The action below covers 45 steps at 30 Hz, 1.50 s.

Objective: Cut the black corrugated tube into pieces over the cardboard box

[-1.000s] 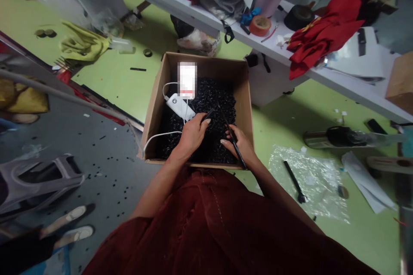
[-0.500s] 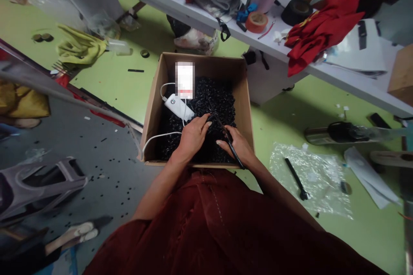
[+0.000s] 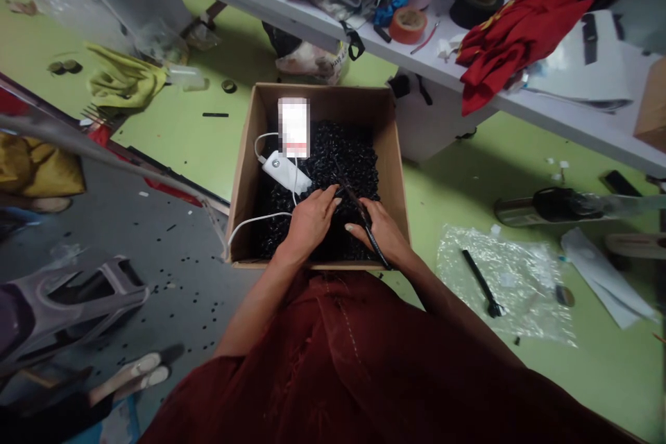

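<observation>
An open cardboard box stands before me with a heap of small shiny black pieces in it. Over the heap, my left hand is closed, its fingertips pinching a small black piece whose kind I cannot make out. My right hand holds a long, thin black strip that slants across its fingers, its thumb on the left side. The strip's upper end comes close to my left fingertips; whether they touch is unclear. A white power bank-like block with a white cable lies on the heap, left of my hands.
A raised shelf behind the box carries orange tape and red cloth. Right of the box lie a clear plastic bag, a black strip and a metal flask. A stool and a person's feet are at left.
The view has shifted slightly. Both hands stay nearly in the same place and pose over the box, with the black strip still in my right hand.
</observation>
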{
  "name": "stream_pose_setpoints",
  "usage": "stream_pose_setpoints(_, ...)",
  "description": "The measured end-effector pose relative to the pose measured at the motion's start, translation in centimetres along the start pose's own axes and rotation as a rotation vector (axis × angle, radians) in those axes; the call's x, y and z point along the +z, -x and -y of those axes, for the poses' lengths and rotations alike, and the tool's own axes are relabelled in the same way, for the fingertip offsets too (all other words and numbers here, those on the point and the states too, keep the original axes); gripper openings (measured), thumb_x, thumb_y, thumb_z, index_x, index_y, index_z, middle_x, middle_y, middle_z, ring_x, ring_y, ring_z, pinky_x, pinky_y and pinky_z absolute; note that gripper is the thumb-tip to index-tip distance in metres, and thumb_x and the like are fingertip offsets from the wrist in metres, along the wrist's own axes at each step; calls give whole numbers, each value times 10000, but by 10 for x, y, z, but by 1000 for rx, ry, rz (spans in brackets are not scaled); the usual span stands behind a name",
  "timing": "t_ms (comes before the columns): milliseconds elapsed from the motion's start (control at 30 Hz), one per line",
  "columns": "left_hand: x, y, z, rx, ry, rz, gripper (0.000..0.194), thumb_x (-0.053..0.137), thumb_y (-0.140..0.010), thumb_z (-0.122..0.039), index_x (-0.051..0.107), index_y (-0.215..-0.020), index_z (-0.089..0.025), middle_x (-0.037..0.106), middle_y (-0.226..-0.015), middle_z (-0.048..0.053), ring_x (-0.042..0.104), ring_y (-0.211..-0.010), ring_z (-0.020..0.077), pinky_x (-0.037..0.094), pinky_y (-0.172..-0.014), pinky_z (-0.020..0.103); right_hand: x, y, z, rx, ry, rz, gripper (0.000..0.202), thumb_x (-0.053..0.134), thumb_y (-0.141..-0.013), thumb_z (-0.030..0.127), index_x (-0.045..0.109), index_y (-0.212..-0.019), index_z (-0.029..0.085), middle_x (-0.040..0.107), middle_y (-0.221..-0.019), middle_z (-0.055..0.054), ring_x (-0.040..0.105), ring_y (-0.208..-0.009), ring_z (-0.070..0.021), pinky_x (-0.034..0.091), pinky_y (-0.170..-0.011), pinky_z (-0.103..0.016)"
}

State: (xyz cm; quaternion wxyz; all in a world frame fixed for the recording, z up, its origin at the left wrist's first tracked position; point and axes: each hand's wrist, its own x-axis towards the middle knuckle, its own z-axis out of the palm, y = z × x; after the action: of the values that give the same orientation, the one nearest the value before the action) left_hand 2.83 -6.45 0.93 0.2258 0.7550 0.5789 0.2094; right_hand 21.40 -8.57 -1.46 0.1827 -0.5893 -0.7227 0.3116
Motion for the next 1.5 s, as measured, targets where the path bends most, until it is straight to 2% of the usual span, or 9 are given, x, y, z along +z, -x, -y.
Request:
stream_pose_setpoints(133, 1, 0, 0, 9, -29, -8, 404, 372, -961, -313, 549, -1280, -141, 658, -1006, 117, 633, -873, 177, 474, -785, 266, -1, -2, -2, -3, 4, 22, 525, 494, -860, 510, 485, -1267, 178, 579, -1173, -152, 558, -1077, -306, 445, -909, -446)
stream_pose_setpoints(333, 2, -2, -1, 13, -33, 10, 396, 367, -962, -307, 552, -1268, -136, 663, -1018, 119, 634, -883, 179, 476, -786, 265, -5, -3, -1, 5, -41, 25, 333, 467, -877, 427, 550, -1107, 201, 635, -962, -96, 590, -872, -255, 450, -790, -386)
stream_pose_setpoints(533, 3, -3, -1, -21, -51, 68, 404, 358, -963, -304, 541, -1275, -126, 661, -1039, 133, 640, -892, 195, 473, -793, 283, -5, -3, 2, 41, -36, 73, 247, 457, -876, 393, 542, -1018, 210, 644, -899, -76, 604, -814, -240, 427, -733, -342)
stream_pose_setpoints(767, 4, -5, 1, -58, -88, 100, 385, 356, -963, -297, 533, -1272, -155, 660, -1040, 124, 643, -909, 192, 467, -803, 281, -4, -3, 3, 111, -9, 98, 207, 470, -868, 394, 550, -971, 234, 663, -819, -51, 624, -741, -233, 404, -643, -297)
stream_pose_setpoints(1000, 3, -6, 1, -90, -104, 131, 373, 352, -961, -285, 534, -1255, -145, 661, -1073, 135, 649, -912, 197, 472, -789, 282, -1, -4, -1, 136, 23, 95, 201, 468, -866, 423, 558, -893, 246, 625, -683, -25, 631, -681, -230, 405, -620, -289)
stream_pose_setpoints(1267, 2, -5, -1, -106, -82, 113, 398, 404, -928, -236, 505, -1295, -119, 637, -1163, 155, 641, -994, 223, 481, -854, 319, -1, -5, -1, 153, 4, 18, 223, 455, -877, 449, 555, -882, 250, 645, -738, -35, 644, -732, -235, 426, -658, -303)
stream_pose_setpoints(1400, 4, -4, 2, -97, 25, 100, 400, 414, -914, -195, 487, -1300, -120, 615, -1228, 163, 622, -1068, 225, 468, -909, 336, -2, -3, -2, 156, -86, -4, 274, 440, -886, 499, 540, -902, 244, 614, -698, -14, 617, -641, -198, 447, -628, -302)
stream_pose_setpoints(1500, 1, -5, 4, -173, 204, 75, 404, 448, -901, -194, 458, -1295, -106, 661, -1125, 161, 658, -943, 209, 485, -852, 344, -3, -1, -2, 201, -259, -24, 323, 423, -893, 539, 526, -953, 238, 585, -661, 15, 568, -525, -146, 461, -551, -272)
